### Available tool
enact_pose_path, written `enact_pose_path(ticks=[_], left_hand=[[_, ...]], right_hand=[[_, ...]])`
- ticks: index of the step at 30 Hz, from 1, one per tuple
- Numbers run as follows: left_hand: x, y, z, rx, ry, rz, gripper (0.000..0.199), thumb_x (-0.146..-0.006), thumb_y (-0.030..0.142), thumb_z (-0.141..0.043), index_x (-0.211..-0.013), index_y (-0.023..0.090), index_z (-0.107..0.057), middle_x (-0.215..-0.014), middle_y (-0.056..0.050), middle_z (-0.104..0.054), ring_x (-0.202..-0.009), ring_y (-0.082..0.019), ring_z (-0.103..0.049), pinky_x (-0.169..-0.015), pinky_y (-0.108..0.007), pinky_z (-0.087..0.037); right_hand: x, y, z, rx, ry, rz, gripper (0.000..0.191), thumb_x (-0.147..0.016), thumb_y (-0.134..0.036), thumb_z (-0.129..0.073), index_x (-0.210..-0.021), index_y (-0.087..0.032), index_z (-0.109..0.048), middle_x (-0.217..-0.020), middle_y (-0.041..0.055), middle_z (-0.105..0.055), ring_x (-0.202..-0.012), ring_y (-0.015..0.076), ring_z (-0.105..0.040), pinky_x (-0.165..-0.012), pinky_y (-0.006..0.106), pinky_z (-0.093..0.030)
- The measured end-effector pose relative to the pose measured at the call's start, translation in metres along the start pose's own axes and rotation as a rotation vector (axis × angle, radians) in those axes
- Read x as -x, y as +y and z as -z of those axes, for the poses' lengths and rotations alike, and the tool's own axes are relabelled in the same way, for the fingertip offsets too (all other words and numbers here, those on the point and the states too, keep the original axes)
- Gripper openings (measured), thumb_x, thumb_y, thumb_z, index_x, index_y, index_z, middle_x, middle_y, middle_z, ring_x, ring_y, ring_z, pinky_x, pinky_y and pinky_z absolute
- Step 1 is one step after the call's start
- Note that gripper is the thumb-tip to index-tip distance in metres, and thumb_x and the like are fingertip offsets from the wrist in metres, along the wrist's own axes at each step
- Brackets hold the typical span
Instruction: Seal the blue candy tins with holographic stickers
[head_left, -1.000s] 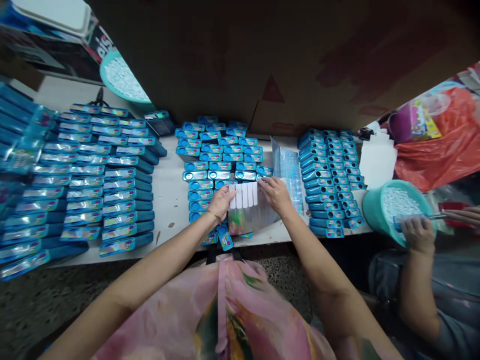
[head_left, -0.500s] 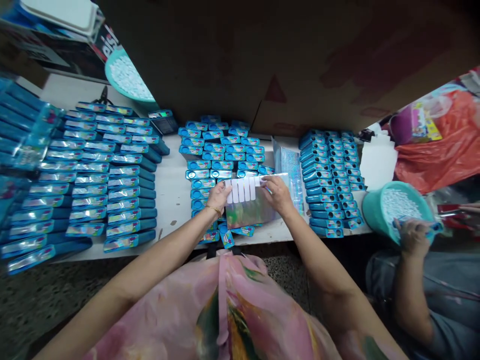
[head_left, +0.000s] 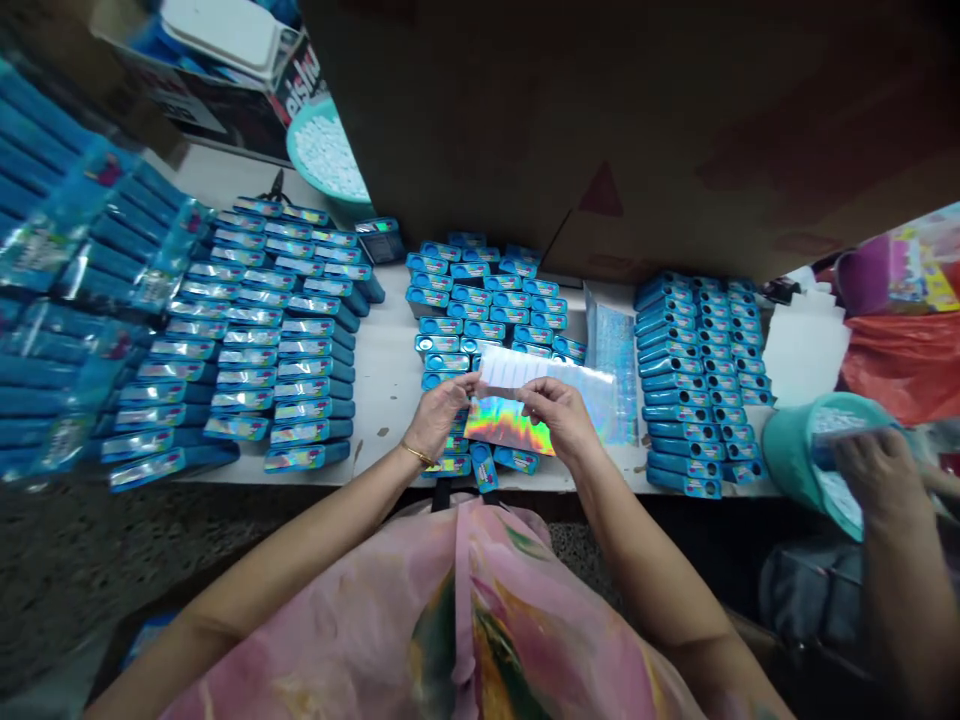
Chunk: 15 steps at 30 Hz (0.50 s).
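A white strip sheet [head_left: 504,370] with several narrow bands is stretched between my two hands. My left hand [head_left: 437,415], with a gold bracelet at the wrist, pinches its left end. The fingers of my right hand [head_left: 557,408] are closed on its lower right edge. Just under the strip sheet lies a shiny holographic sheet [head_left: 510,427], showing rainbow colours, on top of small blue boxes [head_left: 484,330] set in rows. A see-through glittery sheet [head_left: 611,335] lies behind and to the right of it.
Rows of blue packs [head_left: 307,380] fill the left, and more blue boxes [head_left: 679,400] stand right. A large cardboard box [head_left: 585,120] borders the table's [head_left: 386,380] back. A person's hand [head_left: 885,470] is over a teal tub [head_left: 795,450] of white pieces; another teal tub [head_left: 326,155] stands back left.
The view has shifted left. My right hand has moved from the strip sheet's upper right corner to its lower edge. The holographic sheet now reflects bright rainbow colours. The person's hand has moved at the tub.
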<state>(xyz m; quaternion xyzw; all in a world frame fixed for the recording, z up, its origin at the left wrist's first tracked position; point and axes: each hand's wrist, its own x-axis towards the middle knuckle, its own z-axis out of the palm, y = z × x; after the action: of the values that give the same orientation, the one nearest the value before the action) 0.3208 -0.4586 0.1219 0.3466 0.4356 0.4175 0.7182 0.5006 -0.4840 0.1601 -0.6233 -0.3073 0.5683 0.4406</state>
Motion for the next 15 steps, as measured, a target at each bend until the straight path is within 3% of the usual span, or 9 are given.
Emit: enact_pose_path(ticks=[3,6,11,15], left_hand=[[0.017,0.001,0.021,0.073,0.109,0.121,0.052,-0.063,0.050,-0.069,-0.101,0.015,-0.064,-0.093,-0.009,-0.065,-0.082,-0.017,-0.058,-0.067,-0.025,-0.044],[0.026,-0.005,0.049,-0.004,0.255,0.156,0.046,-0.056,0.035,-0.077,-0.096,0.015,-0.064,-0.077,-0.002,-0.063,-0.066,-0.009,-0.055,-0.060,-0.021,-0.041],[0.031,-0.025,0.096,-0.091,0.364,0.125,0.053,-0.053,0.029,-0.076,-0.101,0.012,-0.060,-0.067,0.002,-0.061,-0.058,-0.006,-0.052,-0.056,-0.019,-0.037],[0.025,-0.042,0.113,-0.118,0.389,0.133,0.056,-0.049,0.028,-0.077,-0.098,0.011,-0.058,-0.064,0.002,-0.061,-0.058,-0.008,-0.054,-0.059,-0.021,-0.039]], right_hand=[[0.003,0.020,-0.029,-0.087,-0.027,-0.108,0.025,-0.062,-0.037,-0.068,-0.069,-0.016,-0.058,-0.049,-0.0045,-0.052,-0.040,0.0054,-0.041,-0.040,0.018,-0.029],[0.007,0.042,-0.058,-0.097,-0.054,-0.147,0.025,-0.063,-0.038,-0.067,-0.069,-0.016,-0.059,-0.050,-0.0043,-0.053,-0.040,0.0065,-0.042,-0.039,0.018,-0.027],[0.005,0.085,-0.099,0.093,0.078,-0.049,0.024,-0.064,-0.041,-0.062,-0.067,-0.016,-0.061,-0.052,-0.0044,-0.054,-0.045,0.0091,-0.045,-0.045,0.021,-0.034],[0.001,0.108,-0.111,0.351,0.187,0.058,0.024,-0.069,-0.039,-0.057,-0.065,-0.016,-0.063,-0.056,-0.0018,-0.058,-0.053,0.0119,-0.050,-0.053,0.022,-0.037]])
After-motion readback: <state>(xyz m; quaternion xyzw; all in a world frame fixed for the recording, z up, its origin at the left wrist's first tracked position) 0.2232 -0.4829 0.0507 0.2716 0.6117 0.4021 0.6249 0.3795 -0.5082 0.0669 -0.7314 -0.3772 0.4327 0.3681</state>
